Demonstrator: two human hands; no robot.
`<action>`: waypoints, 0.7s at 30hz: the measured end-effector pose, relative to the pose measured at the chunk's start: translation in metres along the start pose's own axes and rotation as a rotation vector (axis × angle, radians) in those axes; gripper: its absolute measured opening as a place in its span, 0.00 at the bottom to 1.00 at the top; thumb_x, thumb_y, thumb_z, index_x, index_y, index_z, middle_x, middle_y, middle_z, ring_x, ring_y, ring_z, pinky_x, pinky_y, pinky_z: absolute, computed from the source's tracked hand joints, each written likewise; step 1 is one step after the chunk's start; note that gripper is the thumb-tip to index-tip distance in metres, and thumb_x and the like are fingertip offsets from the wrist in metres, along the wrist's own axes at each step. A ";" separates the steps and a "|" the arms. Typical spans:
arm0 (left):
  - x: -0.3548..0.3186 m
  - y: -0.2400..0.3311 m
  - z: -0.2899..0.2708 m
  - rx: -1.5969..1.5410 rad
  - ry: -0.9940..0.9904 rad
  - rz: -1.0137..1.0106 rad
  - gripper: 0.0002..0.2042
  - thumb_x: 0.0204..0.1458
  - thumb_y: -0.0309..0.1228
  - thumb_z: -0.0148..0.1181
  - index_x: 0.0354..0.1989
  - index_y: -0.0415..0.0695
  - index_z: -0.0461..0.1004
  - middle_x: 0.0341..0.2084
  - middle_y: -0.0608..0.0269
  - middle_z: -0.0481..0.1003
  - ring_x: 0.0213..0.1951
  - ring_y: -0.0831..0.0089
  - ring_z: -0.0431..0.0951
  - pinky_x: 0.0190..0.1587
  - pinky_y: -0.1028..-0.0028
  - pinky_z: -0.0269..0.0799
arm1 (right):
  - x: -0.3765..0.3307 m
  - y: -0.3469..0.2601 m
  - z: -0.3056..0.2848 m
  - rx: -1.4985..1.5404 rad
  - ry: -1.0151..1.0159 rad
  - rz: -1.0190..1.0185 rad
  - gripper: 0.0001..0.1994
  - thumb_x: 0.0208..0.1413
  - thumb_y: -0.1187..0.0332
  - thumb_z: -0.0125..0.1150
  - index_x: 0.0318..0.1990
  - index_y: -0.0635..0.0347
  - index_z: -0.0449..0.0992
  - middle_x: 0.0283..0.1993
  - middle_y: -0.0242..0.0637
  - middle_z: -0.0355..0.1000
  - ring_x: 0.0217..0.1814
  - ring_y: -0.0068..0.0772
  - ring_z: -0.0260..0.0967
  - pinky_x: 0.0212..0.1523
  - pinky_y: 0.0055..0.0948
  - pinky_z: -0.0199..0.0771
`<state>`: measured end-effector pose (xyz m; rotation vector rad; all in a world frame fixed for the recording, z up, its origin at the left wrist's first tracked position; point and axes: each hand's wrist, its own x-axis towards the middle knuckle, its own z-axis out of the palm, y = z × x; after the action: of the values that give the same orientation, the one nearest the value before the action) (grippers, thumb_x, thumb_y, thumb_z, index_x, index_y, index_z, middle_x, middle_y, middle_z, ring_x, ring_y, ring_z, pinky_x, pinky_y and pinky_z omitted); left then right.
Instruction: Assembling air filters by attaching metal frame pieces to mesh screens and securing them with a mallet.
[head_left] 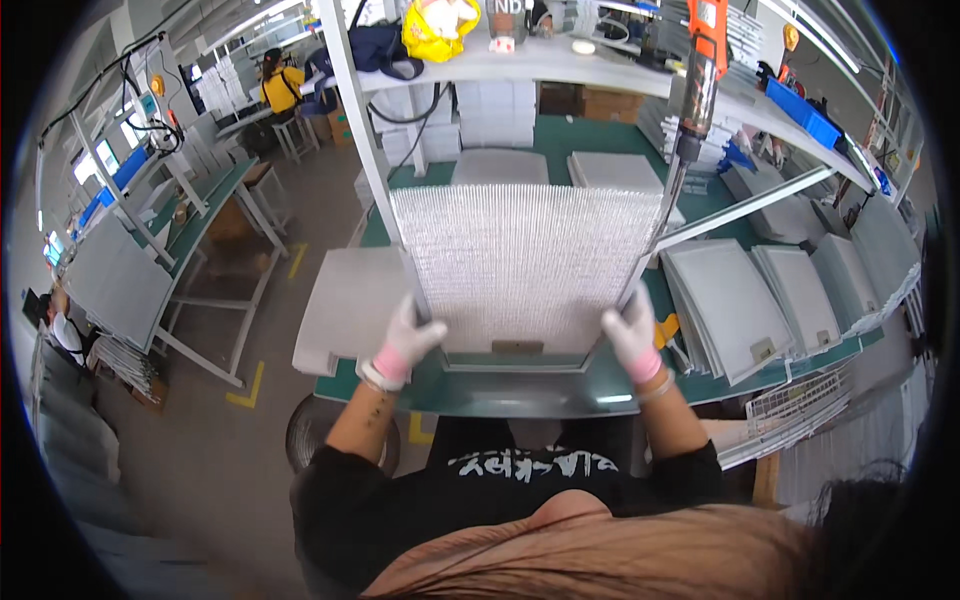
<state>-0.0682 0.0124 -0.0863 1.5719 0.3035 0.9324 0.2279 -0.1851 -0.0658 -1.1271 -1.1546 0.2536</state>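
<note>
Between my two hands stands a silver pleated metal mesh filter panel (530, 260), tilted above the green worktable (450, 395). Narrow grey frame strips run along its sides and below its lower edge, where a small tan-grey plate (517, 347) shows. My left hand (408, 340), in a white glove with a pink cuff, is closed on the left side strip, thumb toward the mesh. On the opposite side my right hand (632, 335), gloved alike, grips the right strip in the same manner. The fingers behind the strips are hidden.
Finished-looking flat grey panels (725, 305) lean in stacks at right; another stack (350, 310) lies at left. An orange power screwdriver (705, 65) hangs above right. A shelf (560, 65) crosses the back, holding a yellow bag (440, 28). A person in yellow (282, 88) sits far left.
</note>
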 end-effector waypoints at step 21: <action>0.034 0.071 -0.007 -0.091 0.009 0.186 0.17 0.52 0.22 0.58 0.51 0.36 0.70 0.47 0.63 0.74 0.45 0.77 0.74 0.49 0.75 0.69 | 0.046 -0.053 -0.003 0.044 -0.011 0.152 0.15 0.55 0.76 0.50 0.51 0.66 0.69 0.43 0.36 0.71 0.44 0.23 0.68 0.49 0.24 0.67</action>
<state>-0.0727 0.0225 -0.0084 1.5304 0.1203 1.0828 0.2317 -0.1810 0.0040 -1.1771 -1.0690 0.4007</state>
